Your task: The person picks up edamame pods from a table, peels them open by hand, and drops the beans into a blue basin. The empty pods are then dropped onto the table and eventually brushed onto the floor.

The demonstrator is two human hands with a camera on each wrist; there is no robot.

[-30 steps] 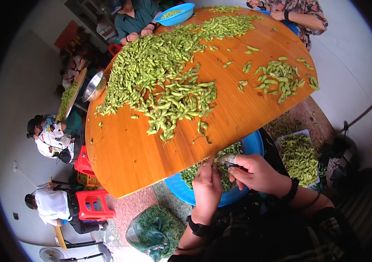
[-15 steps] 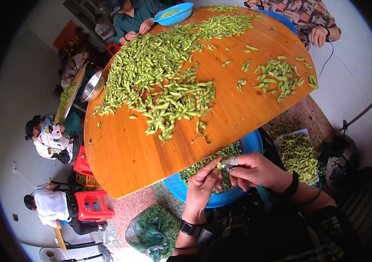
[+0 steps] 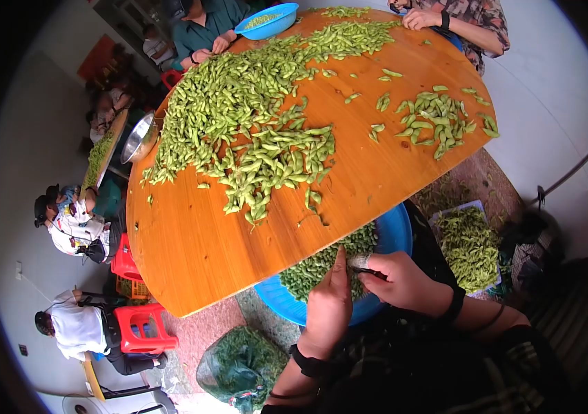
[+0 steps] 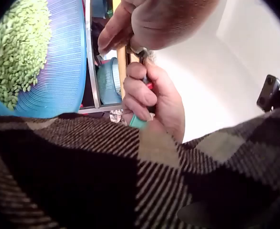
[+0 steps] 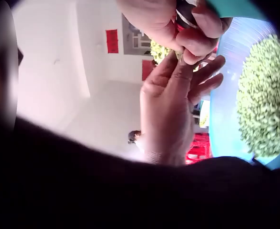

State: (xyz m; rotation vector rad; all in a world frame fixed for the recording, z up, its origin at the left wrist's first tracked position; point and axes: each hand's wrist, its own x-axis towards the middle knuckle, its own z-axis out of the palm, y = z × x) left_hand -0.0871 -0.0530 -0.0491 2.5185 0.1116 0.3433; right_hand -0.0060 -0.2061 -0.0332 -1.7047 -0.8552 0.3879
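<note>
Beans (image 3: 304, 276) in blue basin (image 3: 396, 231), right hand (image 3: 407, 281) above gripping small tool (image 3: 372, 273); left hand (image 3: 328, 307) touching right, cannot tell if pinching

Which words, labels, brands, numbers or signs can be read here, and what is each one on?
None can be read.
Green mesh bag: small red-and-white patch, too small to read.
Patterned white shirt: coloured marks, too small to tell whether they are lettering.
Red sheet on the wall: too blurred to tell whether it bears writing.
</note>
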